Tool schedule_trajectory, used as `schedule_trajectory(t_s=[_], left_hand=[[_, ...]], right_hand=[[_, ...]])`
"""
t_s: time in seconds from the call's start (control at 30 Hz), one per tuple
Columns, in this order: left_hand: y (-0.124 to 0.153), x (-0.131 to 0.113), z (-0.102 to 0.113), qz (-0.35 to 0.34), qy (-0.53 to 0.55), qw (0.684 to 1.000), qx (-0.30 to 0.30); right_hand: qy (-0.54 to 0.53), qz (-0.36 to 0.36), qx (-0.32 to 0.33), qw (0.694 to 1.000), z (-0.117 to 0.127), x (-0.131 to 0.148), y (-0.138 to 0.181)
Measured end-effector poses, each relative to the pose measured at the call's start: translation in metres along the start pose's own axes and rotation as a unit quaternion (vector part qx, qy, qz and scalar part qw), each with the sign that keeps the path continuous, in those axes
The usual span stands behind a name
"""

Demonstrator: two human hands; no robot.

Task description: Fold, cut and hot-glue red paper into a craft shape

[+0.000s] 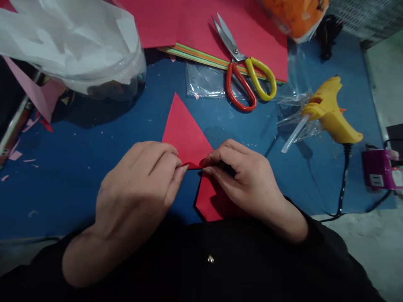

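The red paper triangle (189, 132) is lying toward the near edge of the blue desk (151, 117), its sharpest tip pointing at the far edge and its base facing the person. The left hand (141, 180) is clamping its thumb and fingertips on the left part of that base. The right hand (242, 167) is pinching the base's right corner, thumb below and fingers above. A narrow strip of the base is curling up between the two hands. A second red paper piece (206, 203) is resting partly beneath the right hand, close to the desk's near edge.

Toward the far edge, scissors (236, 51) with one red and one yellow handle are lying across a stack of coloured paper (198, 25), their handles extending over a clear plastic sleeve (201, 84). A clear tub (140, 69) topped with crumpled white paper (72, 37) is standing at the far left corner, and pink scraps (15, 155) are scattering along the left side. Near the right edge, a yellow glue gun (333, 115) is lying with a glue stick (295, 134) jutting out, while a purple box (378, 165) is sitting at that edge. An orange bag (296, 16) is resting toward the far right corner.
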State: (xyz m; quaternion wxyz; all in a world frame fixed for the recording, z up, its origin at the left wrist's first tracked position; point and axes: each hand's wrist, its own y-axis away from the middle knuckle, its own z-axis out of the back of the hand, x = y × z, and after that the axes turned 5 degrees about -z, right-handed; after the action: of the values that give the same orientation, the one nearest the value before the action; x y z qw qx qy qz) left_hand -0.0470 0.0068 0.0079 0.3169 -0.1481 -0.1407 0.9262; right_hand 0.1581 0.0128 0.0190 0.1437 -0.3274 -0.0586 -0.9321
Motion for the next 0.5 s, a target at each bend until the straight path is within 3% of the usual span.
schedule_trajectory(t_s=[0.5], left_hand=[[0.0002, 0.0016, -0.0007, 0.005, 0.013, 1.000, -0.005]], right_hand=[[0.013, -0.011, -0.025, 1.000, -0.0053, 0.0034, -0.0036]])
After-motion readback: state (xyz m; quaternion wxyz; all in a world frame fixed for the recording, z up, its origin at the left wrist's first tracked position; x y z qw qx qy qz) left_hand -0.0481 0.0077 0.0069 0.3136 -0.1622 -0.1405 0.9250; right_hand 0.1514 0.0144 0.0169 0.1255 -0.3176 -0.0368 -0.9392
